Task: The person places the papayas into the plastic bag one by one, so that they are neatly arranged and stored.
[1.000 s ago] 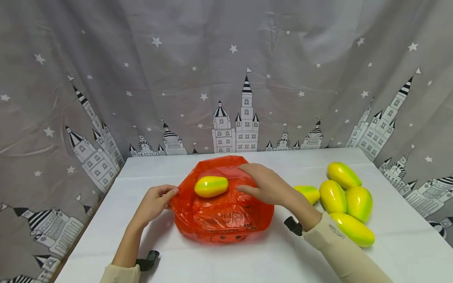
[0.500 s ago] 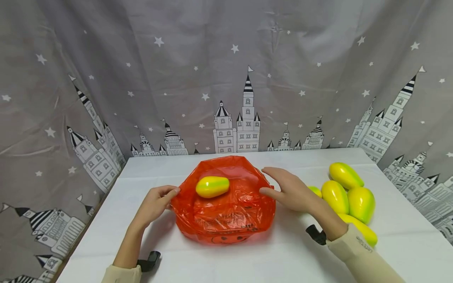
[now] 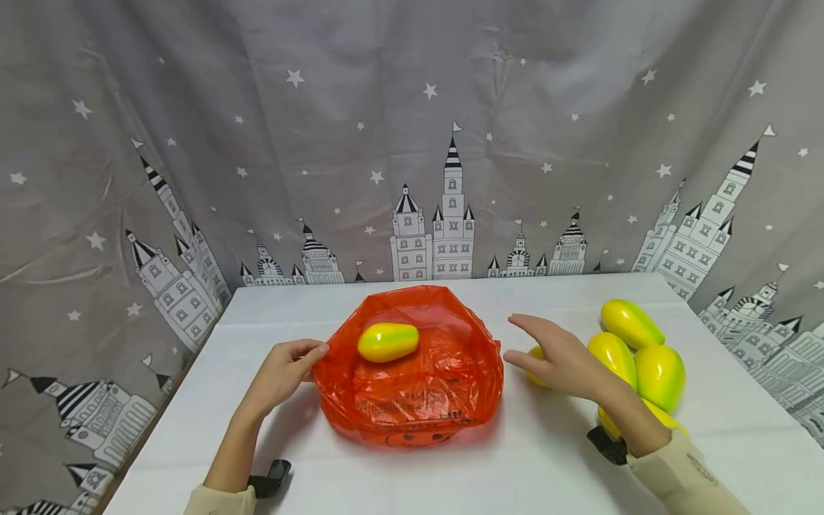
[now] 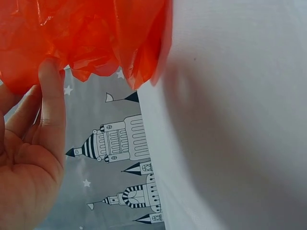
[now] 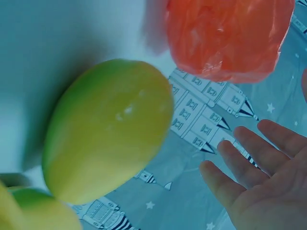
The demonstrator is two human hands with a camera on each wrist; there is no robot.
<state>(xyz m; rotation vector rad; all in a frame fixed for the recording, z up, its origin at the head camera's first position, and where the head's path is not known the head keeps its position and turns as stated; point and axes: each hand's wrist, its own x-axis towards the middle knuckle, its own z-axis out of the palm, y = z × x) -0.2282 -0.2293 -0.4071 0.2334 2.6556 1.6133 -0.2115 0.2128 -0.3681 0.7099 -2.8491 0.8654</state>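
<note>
A translucent red plastic bag (image 3: 412, 404) lies with its mouth spread open on the white table. Inside it rests one yellow-green mango (image 3: 388, 342). At the bag's left rim, my left hand (image 3: 280, 375) pinches the plastic between thumb and fingers; the left wrist view shows the fingertips against the crumpled bag (image 4: 86, 33). My right hand (image 3: 560, 357) is right of the bag, fingers apart and holding nothing. Partly hidden beneath it is another mango (image 3: 536, 369). In the right wrist view a mango (image 5: 108, 129) sits beside the spread right hand (image 5: 273, 177), apart from it.
Several more mangoes lie clustered at the right, among them a rear one (image 3: 632, 323) and a right one (image 3: 661, 378); the right forearm partly covers others. Behind the white table (image 3: 438, 479) hangs a grey curtain (image 3: 322, 107) printed with castles and stars.
My right hand has moved right, from over the bag's mouth to beside the mangoes. The left hand keeps its pinch on the bag's rim, and the mango inside stays put.
</note>
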